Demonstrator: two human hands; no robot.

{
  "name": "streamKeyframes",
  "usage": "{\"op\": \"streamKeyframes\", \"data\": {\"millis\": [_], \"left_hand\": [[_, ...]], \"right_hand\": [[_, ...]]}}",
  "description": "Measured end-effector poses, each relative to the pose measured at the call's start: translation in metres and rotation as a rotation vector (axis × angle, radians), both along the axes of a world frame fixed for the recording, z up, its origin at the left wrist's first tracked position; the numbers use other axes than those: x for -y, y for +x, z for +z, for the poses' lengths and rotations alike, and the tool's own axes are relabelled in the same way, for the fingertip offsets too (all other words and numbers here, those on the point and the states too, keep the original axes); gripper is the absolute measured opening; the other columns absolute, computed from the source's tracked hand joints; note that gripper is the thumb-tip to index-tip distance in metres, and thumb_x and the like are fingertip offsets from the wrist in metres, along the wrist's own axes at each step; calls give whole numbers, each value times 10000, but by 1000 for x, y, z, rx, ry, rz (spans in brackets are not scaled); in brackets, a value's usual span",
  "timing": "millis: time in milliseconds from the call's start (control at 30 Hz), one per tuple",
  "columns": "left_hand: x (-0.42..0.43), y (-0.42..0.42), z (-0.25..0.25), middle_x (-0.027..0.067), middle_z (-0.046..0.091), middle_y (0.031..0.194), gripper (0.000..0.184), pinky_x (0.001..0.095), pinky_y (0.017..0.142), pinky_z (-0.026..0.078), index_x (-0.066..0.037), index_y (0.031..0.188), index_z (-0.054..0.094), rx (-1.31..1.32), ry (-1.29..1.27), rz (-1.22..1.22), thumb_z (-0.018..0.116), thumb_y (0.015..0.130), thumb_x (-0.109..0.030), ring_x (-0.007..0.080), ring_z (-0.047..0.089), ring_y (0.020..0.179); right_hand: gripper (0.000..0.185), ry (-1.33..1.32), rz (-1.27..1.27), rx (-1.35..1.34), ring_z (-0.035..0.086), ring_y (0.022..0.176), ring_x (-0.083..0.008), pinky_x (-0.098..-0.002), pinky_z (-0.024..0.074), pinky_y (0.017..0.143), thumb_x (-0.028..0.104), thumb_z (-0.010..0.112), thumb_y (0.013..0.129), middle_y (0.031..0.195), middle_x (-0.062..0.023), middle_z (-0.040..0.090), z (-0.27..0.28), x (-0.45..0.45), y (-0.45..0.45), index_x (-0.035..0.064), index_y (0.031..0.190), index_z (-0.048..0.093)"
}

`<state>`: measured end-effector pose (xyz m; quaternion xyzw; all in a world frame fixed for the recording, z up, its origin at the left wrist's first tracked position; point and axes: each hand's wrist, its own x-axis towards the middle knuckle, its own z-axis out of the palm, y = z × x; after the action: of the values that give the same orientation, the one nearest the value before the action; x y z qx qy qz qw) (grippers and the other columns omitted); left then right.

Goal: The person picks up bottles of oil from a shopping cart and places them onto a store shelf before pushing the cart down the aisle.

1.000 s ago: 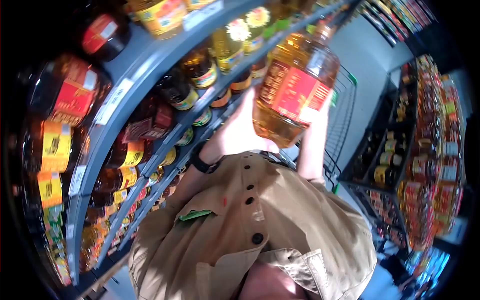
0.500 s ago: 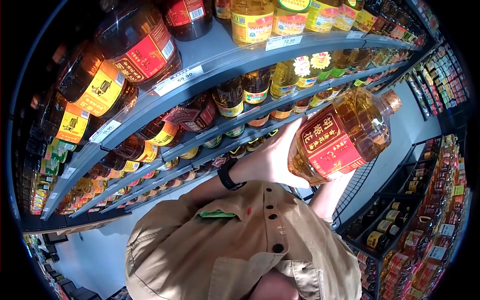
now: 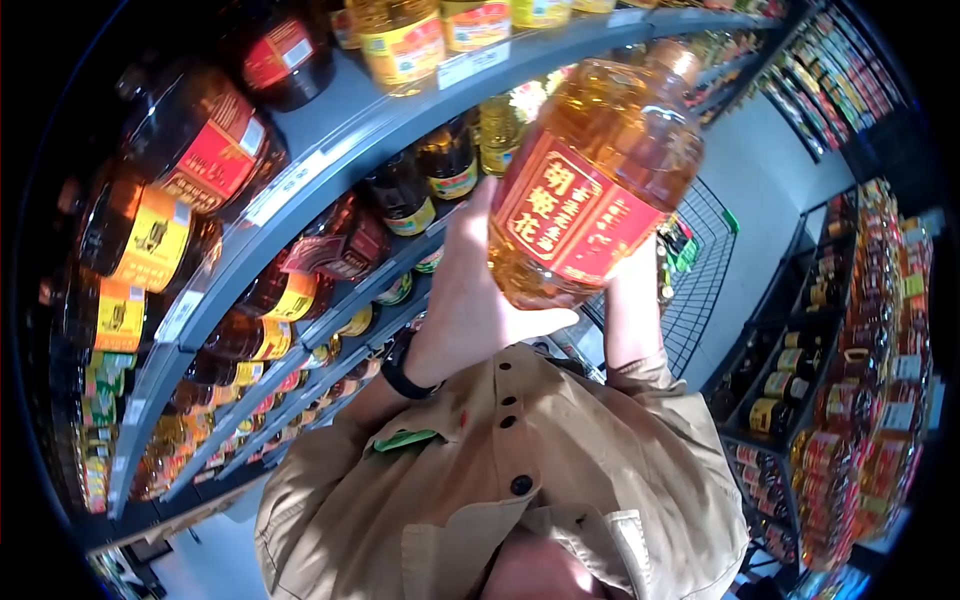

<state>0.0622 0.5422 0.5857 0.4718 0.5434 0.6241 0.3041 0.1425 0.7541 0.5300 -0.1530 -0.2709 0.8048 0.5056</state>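
A large clear bottle of amber cooking oil [image 3: 600, 170] with a red label and a cork-coloured cap is held up in front of me, tilted with its cap towards the upper right. My left hand [image 3: 462, 280], with a black band on the wrist, grips the bottle's lower left side, thumb along the base. On the bottle's lower right side is my right hand [image 3: 630, 268], mostly hidden behind it; its fingers do not show. The red label faces me.
Shelves of oil bottles [image 3: 208, 150] rise on the left, with price tags along the shelf edge [image 3: 350, 150]. Beyond my right forearm stands a wire shopping cart [image 3: 705, 270] with goods inside. More bottles fill a display rack [image 3: 790, 370] on the right.
The bottle and both hands have moved up and to the left in view. The label is turned more squarely to me. More of the shopping cart shows now.
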Motion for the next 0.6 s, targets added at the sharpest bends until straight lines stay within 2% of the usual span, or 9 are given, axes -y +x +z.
{"op": "streamKeyframes", "data": {"millis": [133, 500, 600], "left_hand": [[7, -5, -14, 202, 584, 1196, 1035, 411, 960, 468, 73, 1327, 384, -158, 71, 125, 956, 508, -198, 330, 590, 1109], [15, -12, -18, 258, 477, 1325, 1209, 450, 1026, 441, 63, 1444, 278, -310, 54, 83, 964, 506, -270, 390, 516, 1209], [21, -12, -10, 290, 427, 1375, 1273, 475, 1049, 430, 37, 1487, 238, -545, 36, 196, 968, 502, -309, 426, 493, 1234]], "right_hand": [[477, -7, -3, -12, 673, 884, -221, -386, 581, 790, 495, 543, 988, 1027, -107, 683, -2, 6, -5, 41, 1104, 633], [487, 13, -29, -19, 673, 873, -222, -385, 583, 783, 502, 539, 988, 1011, -111, 682, -4, 12, -2, 35, 1089, 631], [489, 39, -23, -3, 674, 870, -222, -384, 583, 782, 504, 538, 988, 1007, -112, 681, -1, 13, -1, 33, 1084, 631]]}}
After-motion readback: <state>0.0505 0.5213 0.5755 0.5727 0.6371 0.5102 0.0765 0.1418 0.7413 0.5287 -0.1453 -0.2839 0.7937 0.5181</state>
